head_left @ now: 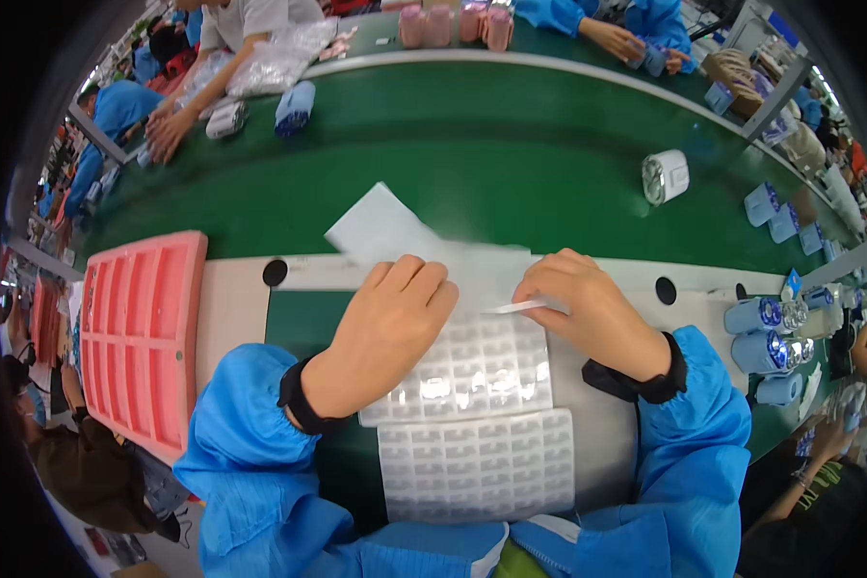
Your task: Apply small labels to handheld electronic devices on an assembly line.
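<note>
My left hand (387, 337) is closed, its curled fingers at a thin white sheet (383, 223) that sticks up beyond the knuckles and blurs between my hands. Its thumb is hidden. In my right hand (592, 310), thumb and fingers pinch a narrow, flat white strip (522, 307) whose kind I cannot make out. Below both hands lies a translucent plastic sheet (472, 376) with rows of small raised shapes and glare on it. Nearer to me, a second such sheet (477, 464) lies against its lower edge.
A pink compartment tray (185, 332) stands at the left. Beyond, a green conveyor belt (491, 154) carries a white round-fronted device (665, 177) and a blue one (295, 108). Several blue devices (759, 353) stand at the right. Co-workers' hands (170, 130) are across the belt.
</note>
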A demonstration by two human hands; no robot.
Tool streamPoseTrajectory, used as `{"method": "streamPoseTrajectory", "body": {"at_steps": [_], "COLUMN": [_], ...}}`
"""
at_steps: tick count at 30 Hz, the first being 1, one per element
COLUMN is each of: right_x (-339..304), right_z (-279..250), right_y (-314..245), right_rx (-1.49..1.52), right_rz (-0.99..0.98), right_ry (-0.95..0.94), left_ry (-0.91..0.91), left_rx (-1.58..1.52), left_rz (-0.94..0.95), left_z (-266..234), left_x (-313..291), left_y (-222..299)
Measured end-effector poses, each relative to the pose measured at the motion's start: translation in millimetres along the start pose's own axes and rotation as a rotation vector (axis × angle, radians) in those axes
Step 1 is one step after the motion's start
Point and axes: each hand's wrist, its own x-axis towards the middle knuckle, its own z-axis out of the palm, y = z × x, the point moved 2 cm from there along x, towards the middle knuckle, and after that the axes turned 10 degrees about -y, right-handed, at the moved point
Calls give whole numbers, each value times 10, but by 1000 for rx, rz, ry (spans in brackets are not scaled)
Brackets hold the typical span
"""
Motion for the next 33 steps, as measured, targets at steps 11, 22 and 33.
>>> {"method": "streamPoseTrajectory", "body": {"at_steps": [11,22,33], "right_x": [18,16,51], "right_z": [324,267,109], "right_y": [219,365,-142], "right_rx": [252,301,913], "right_rz": [254,348,376], "right_ry": [-298,-189,-155], "left_ry": [-375,-553,79], "left_rx": [-359,-421,-214], "left_rz": [-106,-370,-112], "left_z": [237,104,-244], "left_x": [-223,-290,-78], "left_y": [-306,-616,99]}}
